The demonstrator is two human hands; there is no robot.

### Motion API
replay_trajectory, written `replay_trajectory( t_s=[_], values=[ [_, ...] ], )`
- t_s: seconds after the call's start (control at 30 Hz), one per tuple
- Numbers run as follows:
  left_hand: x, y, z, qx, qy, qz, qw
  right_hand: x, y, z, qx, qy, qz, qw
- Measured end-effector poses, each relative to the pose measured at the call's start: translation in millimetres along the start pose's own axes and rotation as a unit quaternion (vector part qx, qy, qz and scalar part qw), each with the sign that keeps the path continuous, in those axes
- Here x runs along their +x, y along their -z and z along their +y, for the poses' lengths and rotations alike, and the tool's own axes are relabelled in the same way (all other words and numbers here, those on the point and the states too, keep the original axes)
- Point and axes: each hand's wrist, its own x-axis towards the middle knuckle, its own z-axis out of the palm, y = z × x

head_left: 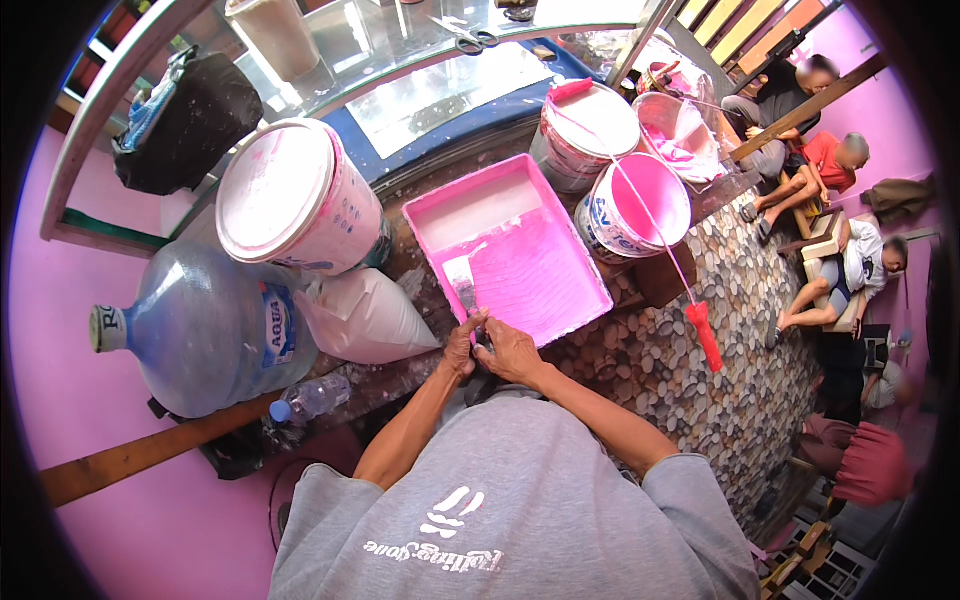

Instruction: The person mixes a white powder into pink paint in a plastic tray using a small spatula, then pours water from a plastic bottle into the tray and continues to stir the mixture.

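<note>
A paintbrush (461, 280) with pale bristles and a dark handle lies over the near left part of a pink paint tray (520, 195), its bristles toward the far side. My left hand (463, 345) is closed around the lower handle. Close beside it, my right hand (510, 352) has its fingers bent in against the handle, at the tray's near edge. The handle's end is hidden between the hands. Bright pink paint (530, 275) coats the tray's ribbed floor, while the far end is paler.
Left stand a lidded white bucket (280, 195), a large water jug (205, 320), a white sack (365, 315) and a small bottle (312, 398). Right are an open pink-lined bucket (640, 205), a lidded bucket (592, 125) and a red-handled roller (703, 335) across them. Several people sit at far right.
</note>
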Motion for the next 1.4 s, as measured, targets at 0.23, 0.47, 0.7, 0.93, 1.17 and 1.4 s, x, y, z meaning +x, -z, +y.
replay_trajectory(
  t_s=[0.23, 0.47, 0.7, 0.93, 1.17, 1.4],
  values=[
    [8, 3, 1, 0.089, 0.043, 0.047, 0.994, -11, 67, 19, -0.046, -0.007, 0.18, 0.983],
    [15, 14, -8, 0.103, 0.032, 0.044, 0.993, -82, 180, 46, -0.123, -0.074, 0.429, 0.892],
    [-15, -26, 32, -0.042, -0.005, -0.035, 0.998, -122, 182, 62, -0.177, -0.106, 0.414, 0.887],
    [6, 0, 33, -0.003, -0.008, 0.002, 1.0, -130, 251, 88, -0.221, -0.214, 0.336, 0.89],
    [15, 20, 24, -0.014, 0.01, -0.041, 0.999, -139, 269, 124, -0.134, -0.234, 0.227, 0.936],
    [7, -9, 45, -0.109, 0.002, -0.077, 0.991, -132, 261, 138, -0.102, -0.299, 0.193, 0.929]
  ],
)
